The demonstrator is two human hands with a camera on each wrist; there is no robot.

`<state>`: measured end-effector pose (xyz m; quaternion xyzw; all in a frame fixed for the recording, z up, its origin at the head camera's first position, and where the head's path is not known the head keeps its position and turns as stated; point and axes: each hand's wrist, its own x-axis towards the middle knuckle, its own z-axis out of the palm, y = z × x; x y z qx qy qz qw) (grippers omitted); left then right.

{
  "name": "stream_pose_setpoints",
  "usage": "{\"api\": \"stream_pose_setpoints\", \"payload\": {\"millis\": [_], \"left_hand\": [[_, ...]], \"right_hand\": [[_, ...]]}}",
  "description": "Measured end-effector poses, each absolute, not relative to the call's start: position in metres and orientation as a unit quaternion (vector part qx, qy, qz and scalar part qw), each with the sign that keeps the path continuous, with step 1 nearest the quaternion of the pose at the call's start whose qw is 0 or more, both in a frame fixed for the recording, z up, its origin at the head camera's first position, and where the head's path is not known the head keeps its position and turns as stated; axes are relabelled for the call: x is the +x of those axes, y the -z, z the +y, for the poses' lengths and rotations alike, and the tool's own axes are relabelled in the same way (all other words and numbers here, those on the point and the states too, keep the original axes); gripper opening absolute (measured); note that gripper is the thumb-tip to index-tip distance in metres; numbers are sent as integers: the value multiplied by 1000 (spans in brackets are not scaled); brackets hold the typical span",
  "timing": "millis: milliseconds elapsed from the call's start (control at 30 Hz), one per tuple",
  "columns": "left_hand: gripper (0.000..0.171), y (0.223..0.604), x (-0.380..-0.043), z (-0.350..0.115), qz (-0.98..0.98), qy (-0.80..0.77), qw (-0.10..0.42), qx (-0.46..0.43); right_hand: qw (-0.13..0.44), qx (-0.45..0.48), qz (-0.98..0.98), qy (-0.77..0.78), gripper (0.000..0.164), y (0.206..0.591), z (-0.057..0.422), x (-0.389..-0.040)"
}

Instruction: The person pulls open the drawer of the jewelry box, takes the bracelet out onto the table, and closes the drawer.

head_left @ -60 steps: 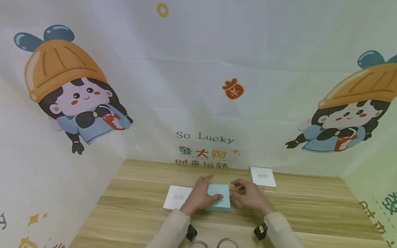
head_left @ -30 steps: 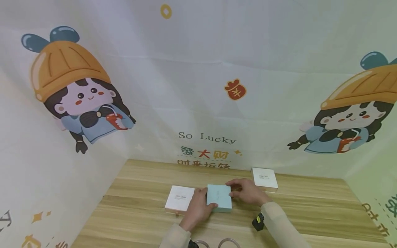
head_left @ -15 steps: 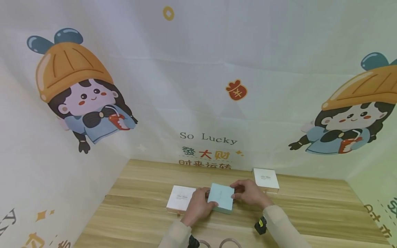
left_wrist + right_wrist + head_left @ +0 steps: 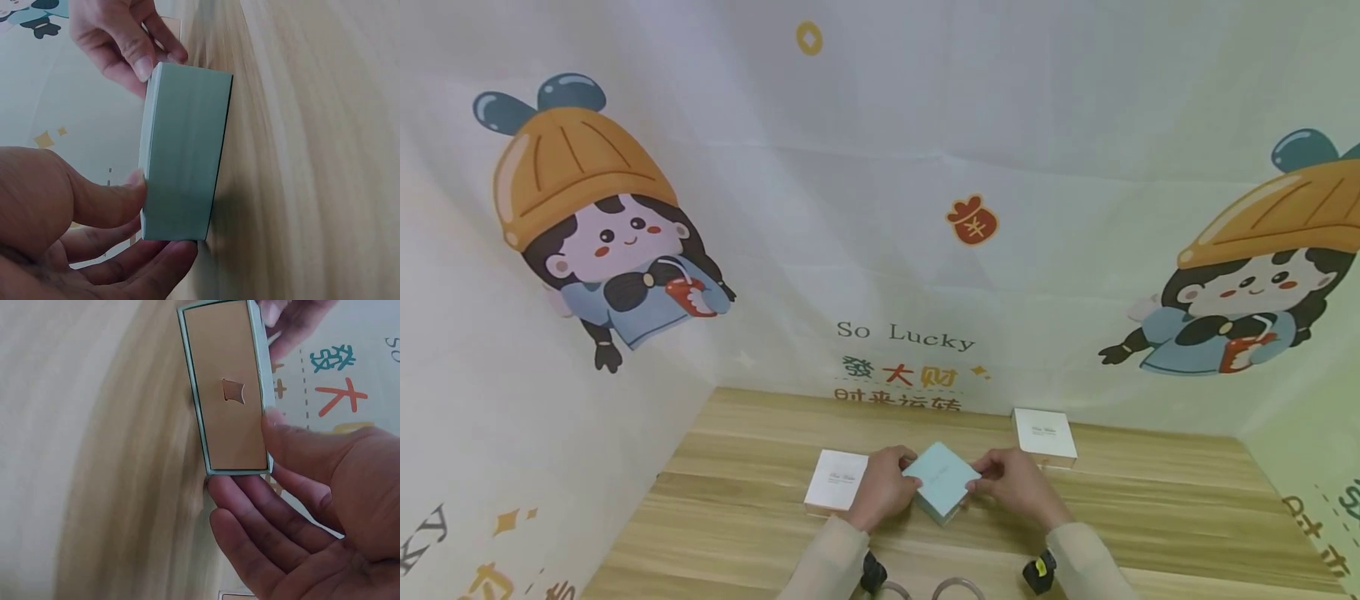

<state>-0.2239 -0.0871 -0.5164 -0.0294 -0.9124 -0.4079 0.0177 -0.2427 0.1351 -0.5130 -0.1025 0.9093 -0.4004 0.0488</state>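
A small pale teal box (image 4: 942,478) is held between both hands, turned so one corner points toward the person. My left hand (image 4: 883,487) pinches its left corner, thumb on the top edge and fingers at the side, as the left wrist view shows on the plain teal box side (image 4: 187,150). My right hand (image 4: 1017,486) pinches the opposite corner the same way. In the right wrist view, the box's end shows a tan inner drawer (image 4: 228,437) with a small tab (image 4: 234,391) at its middle. Whether the underside touches the table is hard to tell.
A white box (image 4: 835,479) with small print lies just left of my left hand. Another white box (image 4: 1045,435) lies at the back right against the printed cloth wall. Two rings (image 4: 958,588) show at the bottom edge. The table (image 4: 737,508) is wood-grained.
The teal box has gone from square-on to cornerwise, turning clockwise. My right hand, apart from it at first, has come to pinch its right corner; the left hand has shifted its hold.
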Motion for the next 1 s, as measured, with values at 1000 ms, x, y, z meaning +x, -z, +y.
{"api": "stream_pose_setpoints", "payload": {"millis": [1000], "left_hand": [[34,517,-253,-72,-909,417,22,-7]], "right_hand": [[18,-36,894,446,12,523,112,-188]]}}
